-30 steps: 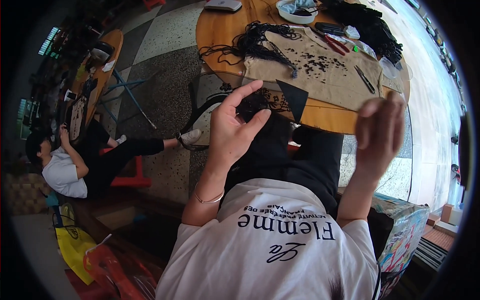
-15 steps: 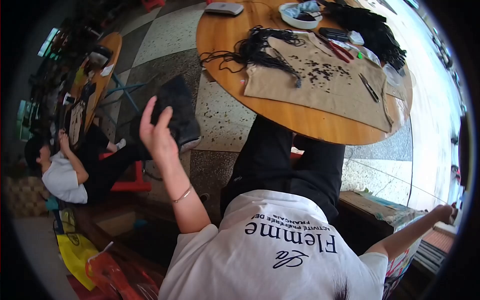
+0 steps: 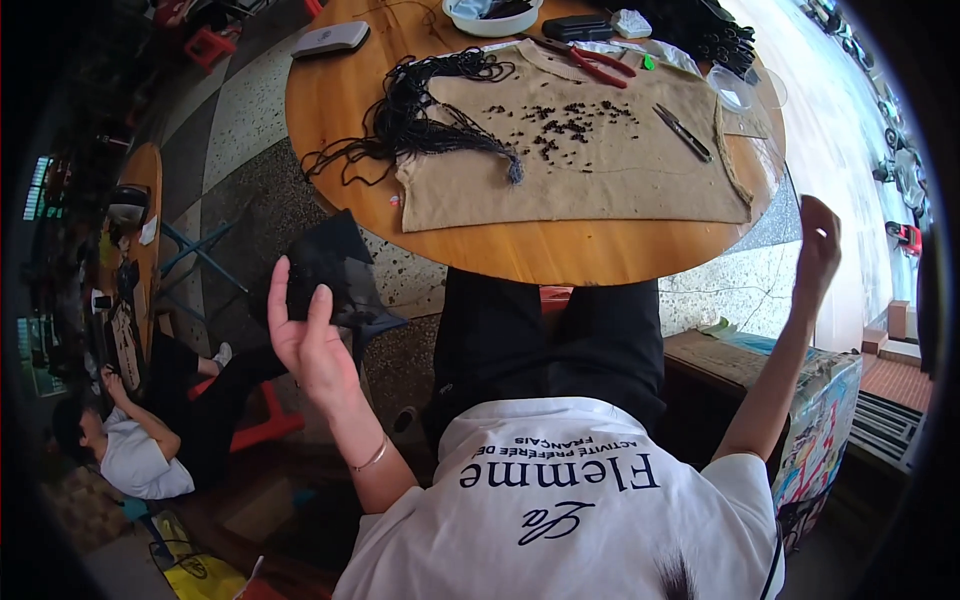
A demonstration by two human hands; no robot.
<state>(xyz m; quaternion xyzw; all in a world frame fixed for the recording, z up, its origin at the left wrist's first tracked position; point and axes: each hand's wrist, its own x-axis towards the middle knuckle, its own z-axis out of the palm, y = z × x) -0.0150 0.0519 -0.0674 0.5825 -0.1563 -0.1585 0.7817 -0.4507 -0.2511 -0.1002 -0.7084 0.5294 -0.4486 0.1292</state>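
Observation:
My left hand [image 3: 315,345], raised left of the round table, grips a flat black slab that looks like a smartphone [image 3: 335,270]. Its fingers partly cover the near edge. My right hand [image 3: 820,245] is up beyond the table's right rim, fingers curled in. A small pale spot shows at those fingers, but what they hold, if anything, is too small to name. On the table lies a beige cloth [image 3: 600,195] with many small black beads [image 3: 565,125]. Black cords [image 3: 415,110] tangle over its left side. Red-handled pliers [image 3: 605,68] and small pointed snips or tweezers [image 3: 683,132] rest on it.
The wooden table [image 3: 350,90] also bears a white bowl [image 3: 490,22], a grey case [image 3: 332,38], a black case [image 3: 577,27], a clear cup [image 3: 730,90] and a black bundle [image 3: 700,40]. A seated person [image 3: 140,450] works far left. A covered box [image 3: 820,400] stands right.
My right hand has come up and inward from the far right toward the table. My left hand with the smartphone has dropped slightly. The view has shifted, so the table sits further left.

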